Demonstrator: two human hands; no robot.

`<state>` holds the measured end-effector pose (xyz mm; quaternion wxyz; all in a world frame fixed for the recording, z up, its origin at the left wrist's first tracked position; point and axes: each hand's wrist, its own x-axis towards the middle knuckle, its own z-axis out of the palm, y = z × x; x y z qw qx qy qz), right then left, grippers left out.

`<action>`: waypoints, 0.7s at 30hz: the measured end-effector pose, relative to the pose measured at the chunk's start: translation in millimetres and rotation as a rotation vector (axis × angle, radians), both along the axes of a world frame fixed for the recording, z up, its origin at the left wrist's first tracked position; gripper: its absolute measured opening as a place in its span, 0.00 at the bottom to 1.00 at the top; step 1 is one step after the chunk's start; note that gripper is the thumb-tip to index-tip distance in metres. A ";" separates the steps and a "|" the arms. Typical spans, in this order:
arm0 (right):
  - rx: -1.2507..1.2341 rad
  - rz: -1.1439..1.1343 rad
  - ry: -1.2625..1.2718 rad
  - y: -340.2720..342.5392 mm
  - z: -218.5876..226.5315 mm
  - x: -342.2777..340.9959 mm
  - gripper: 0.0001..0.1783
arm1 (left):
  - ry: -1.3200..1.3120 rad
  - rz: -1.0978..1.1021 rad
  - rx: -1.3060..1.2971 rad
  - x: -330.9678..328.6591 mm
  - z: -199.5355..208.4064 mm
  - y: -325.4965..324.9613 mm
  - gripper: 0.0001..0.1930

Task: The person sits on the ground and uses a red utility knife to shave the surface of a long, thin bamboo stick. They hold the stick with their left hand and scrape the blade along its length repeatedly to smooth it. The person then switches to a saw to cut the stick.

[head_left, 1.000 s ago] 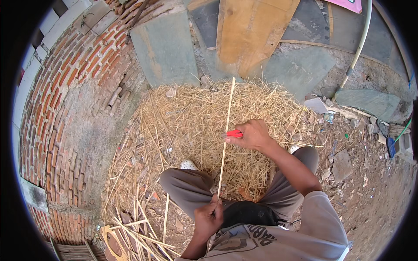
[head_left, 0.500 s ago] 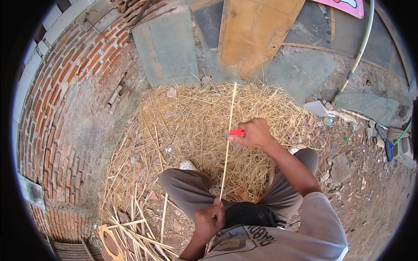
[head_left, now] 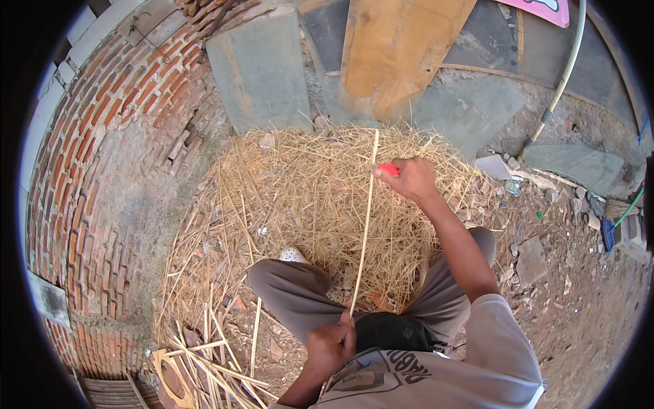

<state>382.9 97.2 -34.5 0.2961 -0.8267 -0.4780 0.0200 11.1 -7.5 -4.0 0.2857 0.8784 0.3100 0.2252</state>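
Observation:
A long, thin, pale bamboo strip [head_left: 366, 235] slants up and away from my lap over the pile of shavings. Its near end is gripped in my left hand [head_left: 332, 343], which is closed in front of my body. My right hand [head_left: 415, 178] is out at arm's length, closed round a red-handled knife [head_left: 388, 170]. The knife meets the strip a short way below its far tip; its blade is too small and blurred to make out clearly.
Curly straw-coloured shavings [head_left: 313, 198] heap up between and beyond my bent legs. Loose bamboo strips [head_left: 221, 361] lie at lower left. A brick wall [head_left: 82, 204] rises on the left; grey and brown boards [head_left: 402, 54] lean at the back. Rubble [head_left: 531, 262] lies on the right.
My right hand and the knife have slid outward along the strip toward its far end. The strip's far end has swung slightly right. My left hand has shifted slightly to the right, still holding on.

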 end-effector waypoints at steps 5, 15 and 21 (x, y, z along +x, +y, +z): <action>0.007 -0.239 0.142 3.7 -7.0 51.9 0.43 | -0.063 -0.038 -0.118 -12.1 -2.6 -14.0 0.10; 0.229 0.529 -0.004 -20.1 -13.3 -61.8 0.36 | -0.499 0.339 -0.793 11.4 -2.7 39.4 0.13; 0.269 0.679 -0.150 -31.0 2.4 -110.6 0.36 | -0.527 0.271 -0.884 27.1 -1.8 39.3 0.14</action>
